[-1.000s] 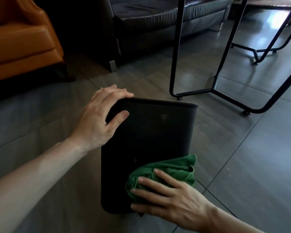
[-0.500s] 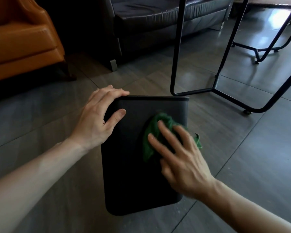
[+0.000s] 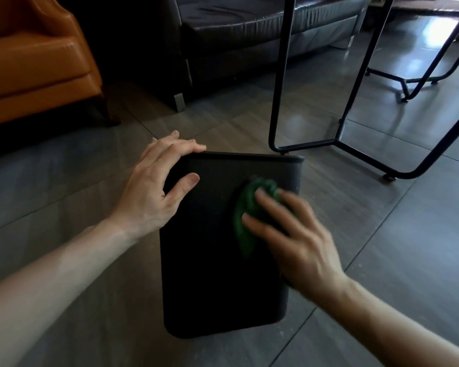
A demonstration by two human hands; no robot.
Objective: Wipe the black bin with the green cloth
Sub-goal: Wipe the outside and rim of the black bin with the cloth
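Observation:
The black bin point(image 3: 212, 260) lies on its side on the grey tiled floor, its rim pointing away from me. My left hand point(image 3: 154, 192) grips the bin's far left corner, fingers curled over the rim and thumb on the upper face. My right hand point(image 3: 294, 234) presses the bunched green cloth point(image 3: 245, 218) flat against the bin's upper face, near the right side, with fingers spread and straight. Most of the cloth is hidden under that hand, which is slightly blurred.
A black metal table frame point(image 3: 281, 102) stands just beyond the bin's rim. An orange armchair point(image 3: 37, 64) sits at the far left and a dark leather sofa point(image 3: 249, 30) at the back. A second black frame point(image 3: 414, 80) is at the far right.
My right hand has carried the green cloth from the bin's near end up toward its rim. The left hand has kept its grip on the corner.

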